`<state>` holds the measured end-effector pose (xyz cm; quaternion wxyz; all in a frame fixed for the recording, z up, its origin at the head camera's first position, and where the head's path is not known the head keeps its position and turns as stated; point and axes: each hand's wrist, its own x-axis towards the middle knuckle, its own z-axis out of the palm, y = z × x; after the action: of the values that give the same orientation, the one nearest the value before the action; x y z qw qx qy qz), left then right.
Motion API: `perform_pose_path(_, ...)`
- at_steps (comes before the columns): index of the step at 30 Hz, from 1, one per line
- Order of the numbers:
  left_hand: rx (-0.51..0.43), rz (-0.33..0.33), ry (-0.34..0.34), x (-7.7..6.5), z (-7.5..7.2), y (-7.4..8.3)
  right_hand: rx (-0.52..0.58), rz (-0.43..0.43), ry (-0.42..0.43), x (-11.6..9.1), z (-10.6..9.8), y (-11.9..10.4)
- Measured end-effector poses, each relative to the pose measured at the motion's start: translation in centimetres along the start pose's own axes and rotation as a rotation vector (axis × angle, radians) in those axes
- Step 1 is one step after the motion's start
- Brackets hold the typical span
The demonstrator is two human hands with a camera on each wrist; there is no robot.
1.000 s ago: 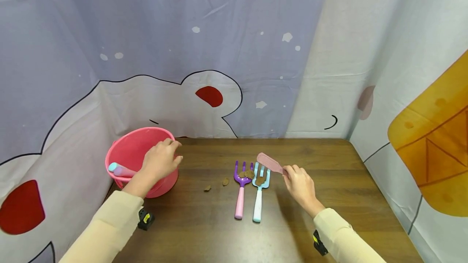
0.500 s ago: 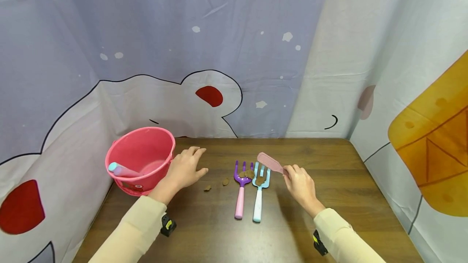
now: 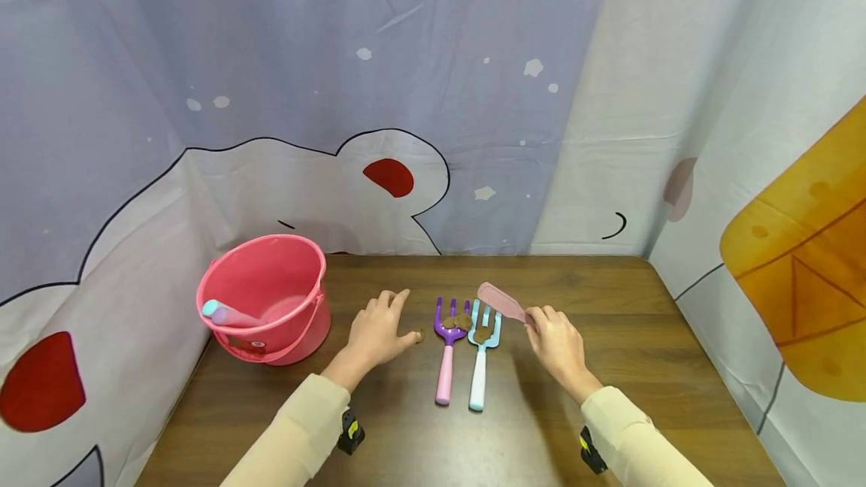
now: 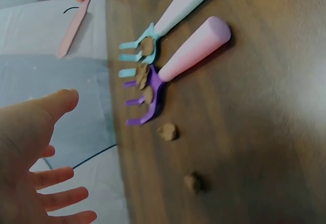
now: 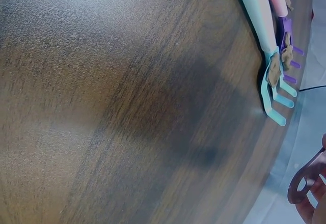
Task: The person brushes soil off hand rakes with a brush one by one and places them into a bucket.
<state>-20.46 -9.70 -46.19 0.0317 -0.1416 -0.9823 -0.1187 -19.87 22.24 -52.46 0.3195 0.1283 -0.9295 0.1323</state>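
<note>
My left hand (image 3: 372, 333) hovers over the table left of two toy forks, thumb and fingers spread, holding nothing. Small brown lumps lie under it; the left wrist view shows one lump (image 4: 168, 131) and another lump (image 4: 193, 182) on the wood. The purple fork (image 3: 449, 338) with a pink handle and the light blue fork (image 3: 481, 355) lie side by side, brown lumps on their heads. Above the blue fork's tines, my right hand (image 3: 558, 348) grips a pink flat tool with a rounded end (image 3: 501, 299); a looped part (image 5: 300, 183) of it shows in the right wrist view.
A pink bucket (image 3: 311, 337) stands at the table's back left, with a turquoise-and-lilac handle (image 3: 233, 316) leaning inside. Printed cloth (image 3: 473, 96) hangs behind and at the sides of the wooden table (image 3: 609, 284).
My left hand has moved right, from over the bucket's rim to above the loose brown lumps near the purple fork. My right hand and the pink tool have stayed in place.
</note>
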Motion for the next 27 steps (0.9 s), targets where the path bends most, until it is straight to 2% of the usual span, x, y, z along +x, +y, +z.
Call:
perform_pose_path(6,-0.044,-0.039,-0.013,0.2,2.2,0.9,-0.002,0.012,-0.009,0.0,-0.1,0.2)
perform_pose_path(12,-0.06,-0.086,-0.057,0.4,4.4,1.9,-0.004,0.014,-0.012,0.0,0.0,0.2)
perform_pose_path(16,-0.05,-0.108,-0.092,0.4,5.6,2.7,-0.001,0.006,-0.009,-0.1,0.1,0.0)
perform_pose_path(22,-0.077,-0.13,-0.099,0.4,7.2,3.8,0.0,0.0,-0.006,-0.2,0.2,-0.1)
perform_pose_path(27,-0.111,-0.175,-0.127,0.3,8.9,4.5,0.002,0.005,-0.006,-0.3,0.3,-0.2)
